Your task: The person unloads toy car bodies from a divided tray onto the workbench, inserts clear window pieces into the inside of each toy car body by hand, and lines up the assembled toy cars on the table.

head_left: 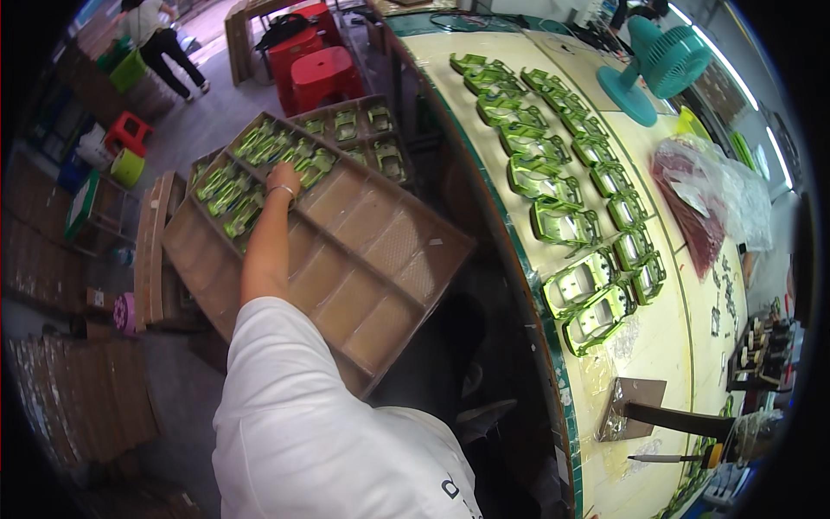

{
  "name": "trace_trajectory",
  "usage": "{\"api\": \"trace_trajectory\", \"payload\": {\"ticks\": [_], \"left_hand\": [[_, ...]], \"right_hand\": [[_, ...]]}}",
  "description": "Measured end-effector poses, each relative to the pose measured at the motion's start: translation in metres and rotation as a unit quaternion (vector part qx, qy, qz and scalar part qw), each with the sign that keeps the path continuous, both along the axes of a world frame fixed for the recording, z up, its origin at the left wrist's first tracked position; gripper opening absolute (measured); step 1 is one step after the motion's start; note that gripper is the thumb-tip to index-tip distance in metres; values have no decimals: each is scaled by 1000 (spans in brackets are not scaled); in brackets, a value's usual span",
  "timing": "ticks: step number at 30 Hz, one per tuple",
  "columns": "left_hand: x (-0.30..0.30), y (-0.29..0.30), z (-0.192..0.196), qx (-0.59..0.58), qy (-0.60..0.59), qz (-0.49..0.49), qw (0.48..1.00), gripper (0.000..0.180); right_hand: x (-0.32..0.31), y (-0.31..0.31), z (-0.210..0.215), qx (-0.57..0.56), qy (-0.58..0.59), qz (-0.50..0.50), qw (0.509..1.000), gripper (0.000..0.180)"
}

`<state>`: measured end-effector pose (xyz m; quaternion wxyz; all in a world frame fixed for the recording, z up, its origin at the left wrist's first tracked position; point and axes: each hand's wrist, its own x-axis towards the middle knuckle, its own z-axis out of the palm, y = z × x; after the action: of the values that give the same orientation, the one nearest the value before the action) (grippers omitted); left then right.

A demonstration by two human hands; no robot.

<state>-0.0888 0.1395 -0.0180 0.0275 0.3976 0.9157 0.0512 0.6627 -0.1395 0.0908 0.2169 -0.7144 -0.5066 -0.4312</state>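
My left hand [284, 179] reaches down into a divided brown tray [372, 208], its wrist ringed by a thin bracelet. The fingers are closed at a green plastic frame [313, 163]; their tips are partly hidden. Around the hand, several more green frames [226, 195] fill the tray's far and left compartments, while the near compartments hold none. My right hand is out of sight. On the pale worktable [519, 259] to the right, more green frames [566, 223] stand in two long rows, with two frames [596, 318] at the near end.
Beneath lies another tray [380, 130] with green frames. Red stools [327, 78] stand beyond it. A teal fan [661, 65], a plastic bag [718, 190] and a pen-like tool [666, 458] are on the worktable. Cardboard stacks [78, 398] line the left. Another person [156, 43] walks far left.
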Motion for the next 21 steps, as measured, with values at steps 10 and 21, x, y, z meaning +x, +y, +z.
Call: {"api": "trace_trajectory", "payload": {"ticks": [10,21], "left_hand": [[-2,39,82,-81,132,-60,986,20],[83,255,170,211,104,-221,947,22]], "right_hand": [[-7,-1,2,4,-11,-24,1000,32],[-3,-3,-4,10,8,-39,999,30]]}}
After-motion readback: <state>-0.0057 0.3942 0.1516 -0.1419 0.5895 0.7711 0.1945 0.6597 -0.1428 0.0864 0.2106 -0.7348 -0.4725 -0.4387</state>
